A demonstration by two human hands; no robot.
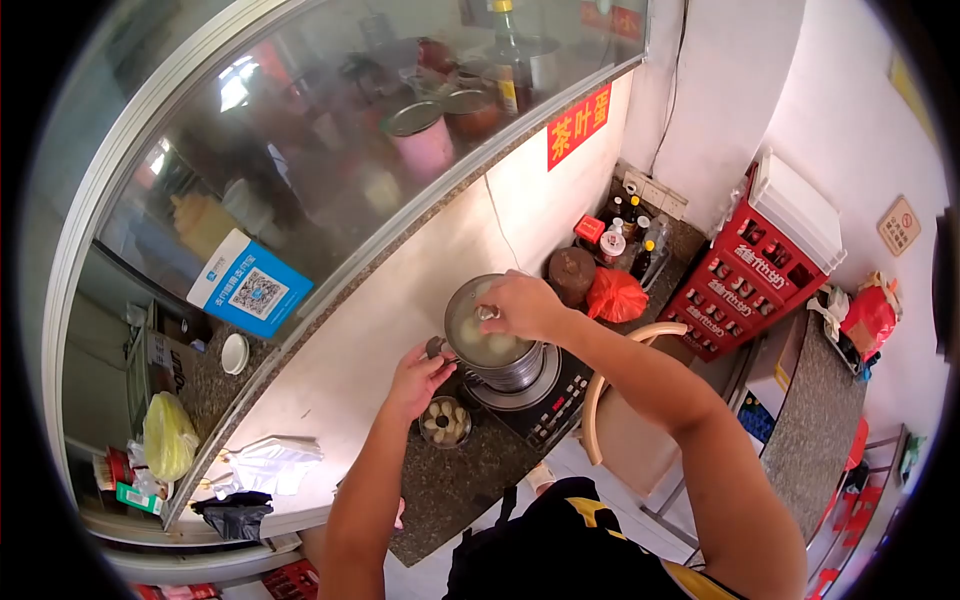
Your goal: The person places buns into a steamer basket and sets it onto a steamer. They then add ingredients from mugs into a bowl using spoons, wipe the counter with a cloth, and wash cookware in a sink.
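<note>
A steel pot (497, 375) stands on the induction cooker (540, 405), with cloudy liquid and several pale rounded pieces (500, 342) inside. My left hand (418, 378) is closed at the pot's dark side handle (435, 346). Over the pot's mouth is my right hand (522, 303), its fingers curled together around something small and silvery that I cannot make out. Beside the cooker, close to my left hand, sits a round metal dish (445, 438) with several pale oval pieces set in a ring.
Behind the pot are a brown lidded jar (571, 274), a red plastic bag (616, 295) and several sauce bottles (644, 260). A wooden-armed chair (630, 420) stands right of the counter (430, 515). Red crates (745, 280) are stacked farther right. A glass partition (330, 150) runs along the left.
</note>
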